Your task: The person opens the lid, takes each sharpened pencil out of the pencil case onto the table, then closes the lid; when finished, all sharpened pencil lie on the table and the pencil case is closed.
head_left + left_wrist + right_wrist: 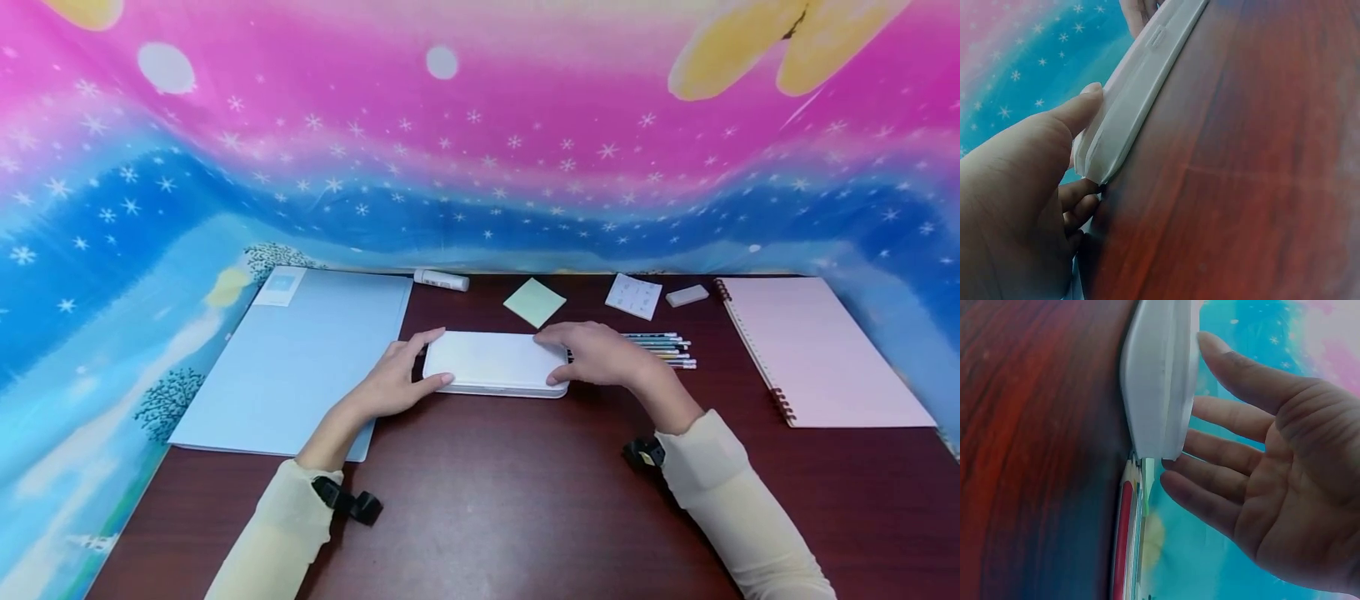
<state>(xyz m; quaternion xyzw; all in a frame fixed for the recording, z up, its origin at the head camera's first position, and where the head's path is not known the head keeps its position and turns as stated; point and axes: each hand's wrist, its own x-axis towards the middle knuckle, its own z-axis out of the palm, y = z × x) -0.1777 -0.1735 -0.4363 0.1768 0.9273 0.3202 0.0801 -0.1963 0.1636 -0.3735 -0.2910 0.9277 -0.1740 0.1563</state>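
Note:
A white pencil case (495, 360) lies lengthwise across the middle of the dark table, its lid down. My left hand (390, 375) holds the left end, with the thumb on the front of the lid and the fingers round the end and back corner. On the right end, my right hand (596, 354) spans the case: thumb at the front corner, fingertips at the back corner. Seen from the right wrist, those fingers (1222, 450) meet the lid's edge and the palm stays apart from it. Beside that hand lie several pencils (663, 340), partly hidden behind it.
On the left lies a light blue folder (322, 358), partly under my left forearm. A white glue stick (441, 280), green sticky notes (534, 302), a printed white paper (633, 296) and an eraser (687, 295) line the back. A pink spiral notebook (832, 350) is at right.

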